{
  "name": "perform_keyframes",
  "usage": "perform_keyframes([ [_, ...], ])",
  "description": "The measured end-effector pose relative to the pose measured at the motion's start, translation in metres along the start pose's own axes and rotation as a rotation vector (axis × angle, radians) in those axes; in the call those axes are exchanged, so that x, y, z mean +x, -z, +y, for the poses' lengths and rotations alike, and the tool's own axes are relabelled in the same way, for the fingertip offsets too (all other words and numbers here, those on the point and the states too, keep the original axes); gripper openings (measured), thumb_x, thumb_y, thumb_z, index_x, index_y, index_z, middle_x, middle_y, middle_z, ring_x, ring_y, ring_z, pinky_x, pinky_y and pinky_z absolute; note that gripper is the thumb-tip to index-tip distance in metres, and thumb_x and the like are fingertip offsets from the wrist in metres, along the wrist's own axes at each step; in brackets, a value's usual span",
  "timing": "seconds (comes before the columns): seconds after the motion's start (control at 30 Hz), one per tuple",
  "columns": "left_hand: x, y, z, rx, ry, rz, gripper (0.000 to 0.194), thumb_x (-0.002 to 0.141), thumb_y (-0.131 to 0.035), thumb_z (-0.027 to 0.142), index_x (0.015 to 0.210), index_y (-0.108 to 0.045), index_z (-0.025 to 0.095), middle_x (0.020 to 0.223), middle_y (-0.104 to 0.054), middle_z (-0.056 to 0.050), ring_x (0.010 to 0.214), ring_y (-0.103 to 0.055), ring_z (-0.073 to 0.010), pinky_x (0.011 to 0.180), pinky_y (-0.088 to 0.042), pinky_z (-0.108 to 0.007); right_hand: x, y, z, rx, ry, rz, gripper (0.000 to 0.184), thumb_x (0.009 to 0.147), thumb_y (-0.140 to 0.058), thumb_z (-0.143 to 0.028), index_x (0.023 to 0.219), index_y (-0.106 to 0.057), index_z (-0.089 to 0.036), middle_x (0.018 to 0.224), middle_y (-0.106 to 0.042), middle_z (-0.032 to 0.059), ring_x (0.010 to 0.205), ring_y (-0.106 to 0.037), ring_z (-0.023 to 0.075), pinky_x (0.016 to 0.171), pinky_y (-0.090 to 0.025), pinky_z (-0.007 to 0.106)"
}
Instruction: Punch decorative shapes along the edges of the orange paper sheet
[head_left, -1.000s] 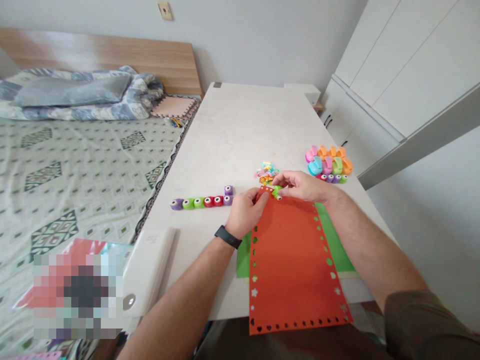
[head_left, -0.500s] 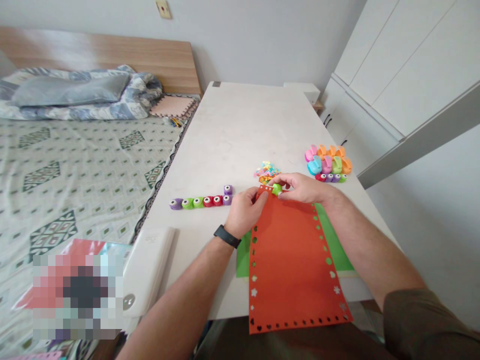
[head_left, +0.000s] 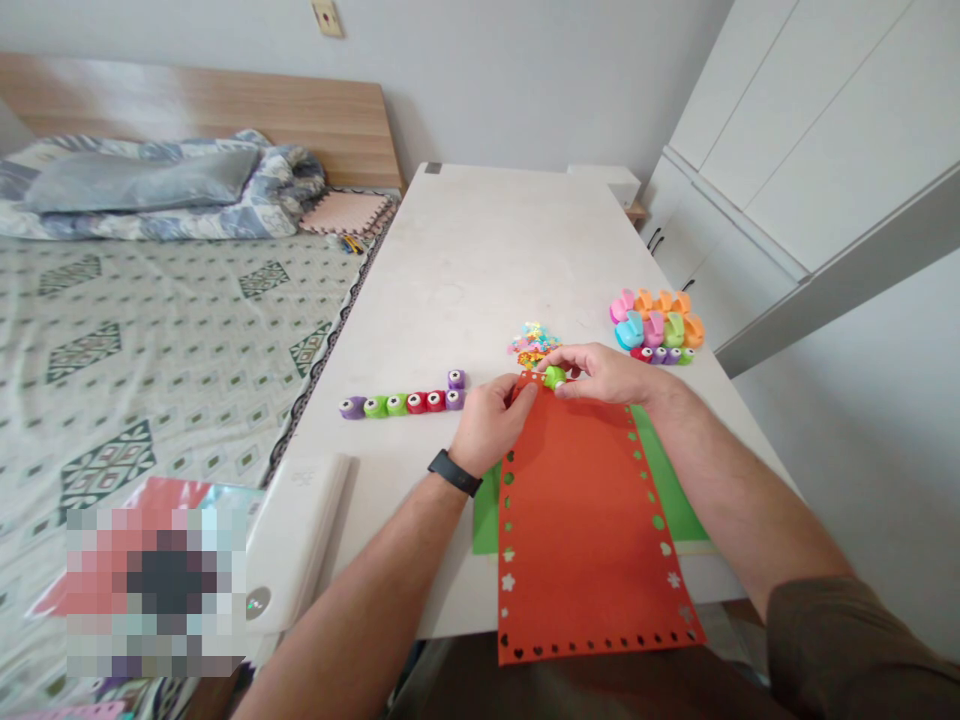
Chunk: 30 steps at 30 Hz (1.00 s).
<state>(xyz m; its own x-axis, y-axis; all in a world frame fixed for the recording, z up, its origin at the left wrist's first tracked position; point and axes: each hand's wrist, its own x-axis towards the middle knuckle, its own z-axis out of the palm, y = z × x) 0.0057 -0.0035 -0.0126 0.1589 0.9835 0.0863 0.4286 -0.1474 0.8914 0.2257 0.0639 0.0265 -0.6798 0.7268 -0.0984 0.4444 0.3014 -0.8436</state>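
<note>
A long orange sheet of paper (head_left: 577, 520) lies in front of me, its sides and near edge lined with punched shapes. My left hand (head_left: 491, 425) pinches the sheet's far left corner, thumb on top. At the far edge my right hand (head_left: 600, 375) is closed on a small green craft punch (head_left: 555, 377), set at the paper's border. Two punched holes show between the punch and the corner. Beneath the orange sheet lies green paper (head_left: 671, 490). Just past the punch is a heap of colourful punched-out bits (head_left: 534, 340).
A row of small purple, green and red punches (head_left: 397, 403) stands to the left on the white table (head_left: 487, 250). Larger lever punches (head_left: 656, 320) cluster at the right. A long white device (head_left: 300, 540) lies at the table's left edge, beside the bed (head_left: 172, 350).
Both hands stay almost in place, with the green punch still at the far edge. A green light now shows on the white device at the left.
</note>
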Motion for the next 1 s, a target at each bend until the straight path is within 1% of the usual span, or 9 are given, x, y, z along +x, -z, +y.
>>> perform_keyframes([
  [0.2, -0.0006, 0.0001, 0.0013, -0.025, -0.007, -0.01, 0.039, 0.097, -0.051, 0.048, 0.081, -0.064, 0.015, 0.066, -0.048, 0.002, 0.062, -0.039, -0.0109, 0.055, -0.026, -0.025, 0.0004, -0.001, 0.001, 0.067, -0.007, -0.019, 0.039, 0.081, -0.072, -0.027, 0.119, -0.069, -0.017, 0.096, -0.071, 0.0026, 0.082, -0.061, 0.0155, 0.077, -0.047, 0.027],
  [0.37, -0.001, 0.0002, 0.0004, -0.028, -0.006, -0.01, 0.039, 0.097, -0.051, 0.048, 0.081, -0.064, 0.015, 0.066, -0.047, 0.003, 0.061, -0.039, -0.0109, 0.055, -0.026, -0.025, 0.0008, 0.0004, -0.0003, 0.032, -0.011, -0.008, 0.039, 0.079, -0.074, -0.028, 0.116, -0.071, -0.018, 0.093, -0.07, 0.002, 0.081, -0.059, 0.0154, 0.076, -0.046, 0.027],
  [0.57, -0.0012, 0.0002, 0.0006, -0.028, -0.009, -0.008, 0.038, 0.097, -0.052, 0.048, 0.082, -0.065, 0.015, 0.067, -0.05, 0.002, 0.062, -0.041, -0.0112, 0.055, -0.026, -0.025, 0.0013, 0.0001, 0.0015, -0.009, -0.041, 0.026, 0.042, 0.077, -0.076, -0.03, 0.118, -0.073, -0.019, 0.087, -0.068, 0.0003, 0.074, -0.055, 0.0142, 0.072, -0.044, 0.027],
  [0.77, -0.0012, 0.0017, 0.0036, -0.011, 0.004, -0.012, 0.04, 0.096, -0.052, 0.05, 0.08, -0.064, 0.016, 0.066, -0.05, 0.002, 0.061, -0.041, -0.0115, 0.055, -0.027, -0.025, 0.0021, -0.0005, -0.0001, -0.041, -0.022, 0.027, 0.041, 0.077, -0.075, -0.03, 0.116, -0.074, -0.019, 0.089, -0.069, 0.0008, 0.076, -0.056, 0.0151, 0.074, -0.043, 0.027],
  [1.0, -0.0019, 0.0016, 0.0051, -0.033, -0.002, -0.019, 0.038, 0.096, -0.052, 0.049, 0.081, -0.065, 0.016, 0.066, -0.049, 0.002, 0.062, -0.041, -0.0114, 0.054, -0.027, -0.025, 0.0023, -0.0008, -0.0018, -0.088, -0.023, 0.053, 0.039, 0.076, -0.075, -0.029, 0.114, -0.075, -0.019, 0.088, -0.069, 0.0004, 0.077, -0.056, 0.0151, 0.075, -0.042, 0.028],
])
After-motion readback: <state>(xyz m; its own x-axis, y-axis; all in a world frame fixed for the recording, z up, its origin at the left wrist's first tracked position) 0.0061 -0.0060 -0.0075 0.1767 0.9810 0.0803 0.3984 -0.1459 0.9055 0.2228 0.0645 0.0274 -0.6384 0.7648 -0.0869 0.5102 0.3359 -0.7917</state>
